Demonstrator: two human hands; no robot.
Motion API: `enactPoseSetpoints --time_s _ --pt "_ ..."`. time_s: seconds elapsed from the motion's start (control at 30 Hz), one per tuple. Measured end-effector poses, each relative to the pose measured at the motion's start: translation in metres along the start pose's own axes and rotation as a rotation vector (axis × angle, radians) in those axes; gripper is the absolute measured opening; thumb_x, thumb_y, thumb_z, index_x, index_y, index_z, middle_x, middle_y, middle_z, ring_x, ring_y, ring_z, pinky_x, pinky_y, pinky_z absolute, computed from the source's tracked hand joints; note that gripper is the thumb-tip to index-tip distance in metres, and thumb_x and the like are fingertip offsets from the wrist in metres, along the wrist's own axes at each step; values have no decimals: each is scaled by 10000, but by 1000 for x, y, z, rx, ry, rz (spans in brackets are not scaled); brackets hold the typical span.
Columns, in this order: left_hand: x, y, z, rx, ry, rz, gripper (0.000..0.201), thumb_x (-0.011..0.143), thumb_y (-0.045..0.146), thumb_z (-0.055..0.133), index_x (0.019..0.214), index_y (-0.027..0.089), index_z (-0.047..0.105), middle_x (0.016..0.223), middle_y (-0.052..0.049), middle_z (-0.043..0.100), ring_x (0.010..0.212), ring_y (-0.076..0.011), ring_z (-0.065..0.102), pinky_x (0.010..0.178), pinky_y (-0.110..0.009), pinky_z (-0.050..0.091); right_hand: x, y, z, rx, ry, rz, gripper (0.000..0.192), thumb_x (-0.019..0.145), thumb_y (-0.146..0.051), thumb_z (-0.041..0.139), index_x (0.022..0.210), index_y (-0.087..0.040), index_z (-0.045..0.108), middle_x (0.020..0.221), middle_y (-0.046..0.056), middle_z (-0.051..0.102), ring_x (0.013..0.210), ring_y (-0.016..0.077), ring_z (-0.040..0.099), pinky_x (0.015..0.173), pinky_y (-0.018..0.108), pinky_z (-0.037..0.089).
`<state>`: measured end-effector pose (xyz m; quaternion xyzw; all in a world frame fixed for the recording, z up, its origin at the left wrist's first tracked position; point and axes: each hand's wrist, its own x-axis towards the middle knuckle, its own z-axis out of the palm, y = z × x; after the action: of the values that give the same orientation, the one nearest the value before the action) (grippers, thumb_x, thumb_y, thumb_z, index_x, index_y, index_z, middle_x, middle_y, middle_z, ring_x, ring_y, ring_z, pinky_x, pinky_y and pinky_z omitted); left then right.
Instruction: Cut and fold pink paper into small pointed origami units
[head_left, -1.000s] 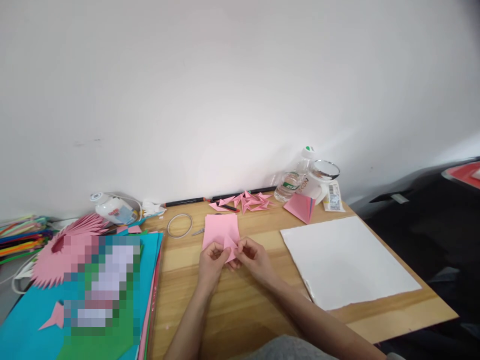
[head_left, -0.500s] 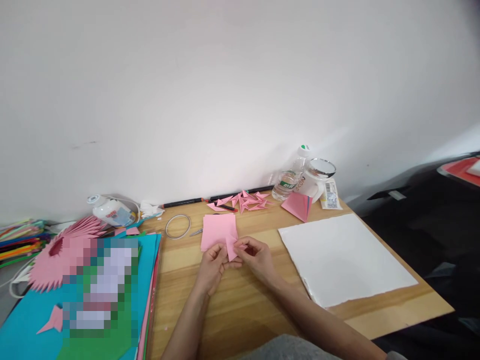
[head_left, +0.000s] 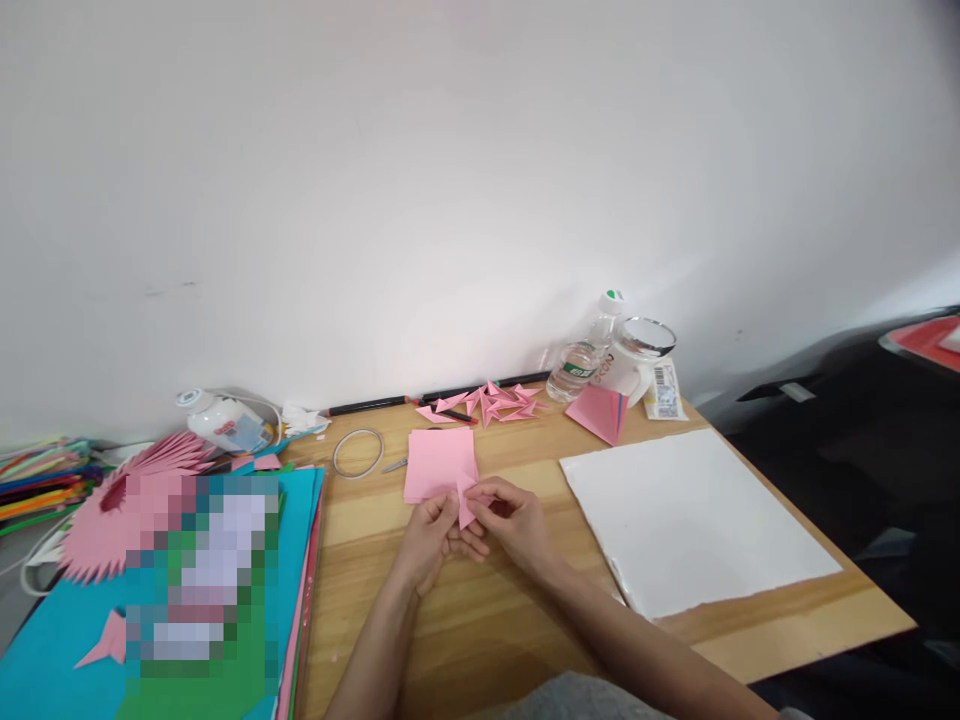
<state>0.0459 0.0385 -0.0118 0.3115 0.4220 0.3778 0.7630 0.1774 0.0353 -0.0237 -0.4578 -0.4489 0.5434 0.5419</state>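
Observation:
Between my hands is a small piece of folded pink paper (head_left: pixel 465 500), held up just in front of a stack of square pink paper (head_left: pixel 439 462). My left hand (head_left: pixel 435 535) pinches its left side between thumb and forefinger, the other fingers curled loosely beneath. My right hand (head_left: pixel 514 512) grips the right side with thumb and fingertips, hiding part of the folds. Behind the stack, several pointed pink folded pieces (head_left: pixel 495 402) lie in a heap near the wall.
On the left, a pink pleated paper ring (head_left: pixel 135 500) lies over blue sheets (head_left: pixel 52 650). A metal ring (head_left: pixel 358 453) lies left of the stack. At the back right stand a water bottle (head_left: pixel 577 370) and a white mug (head_left: pixel 634 375); a white board (head_left: pixel 697 520) lies at right.
The folded paper has turned slightly and looks narrower between my fingers. My left hand's lower fingers have spread a little. The whole view has shifted marginally.

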Motion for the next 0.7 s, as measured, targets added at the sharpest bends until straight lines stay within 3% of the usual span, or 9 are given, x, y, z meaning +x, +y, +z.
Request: enactPoseSetpoints --time_s 0.13,0.4,0.6,0.7 --pt "-1 1 2 2 19 10 467 594 539 761 654 131 544 548 -10 636 403 -132 609 395 -212 484 -2 -2 2 52 -42 36 148 728 -304 671 758 -166 626 504 -38 558 413 96 515 428 211 405" --pt "-1 2 2 -18 25 23 454 603 525 761 618 123 553 534 -7 623 366 -108 571 347 -186 426 -3 -5 4 53 -47 50 242 715 -376 689 798 -167 598 494 -48 556 402 102 508 436 226 411" --pt "-3 6 -3 -39 -34 -29 415 606 463 788 707 100 616 656 -58 674 473 -123 625 441 -205 488 -2 -3 3 -41 64 -14 181 715 -334 665 792 -173 634 586 -27 582 487 101 526 483 223 435" --pt "-3 5 -3 -32 -44 -39 401 625 466 774 682 109 599 615 -39 661 445 -121 616 410 -198 473 -2 -2 2 -89 98 -43 181 709 -339 661 779 -173 642 618 -6 604 508 110 527 484 230 440"
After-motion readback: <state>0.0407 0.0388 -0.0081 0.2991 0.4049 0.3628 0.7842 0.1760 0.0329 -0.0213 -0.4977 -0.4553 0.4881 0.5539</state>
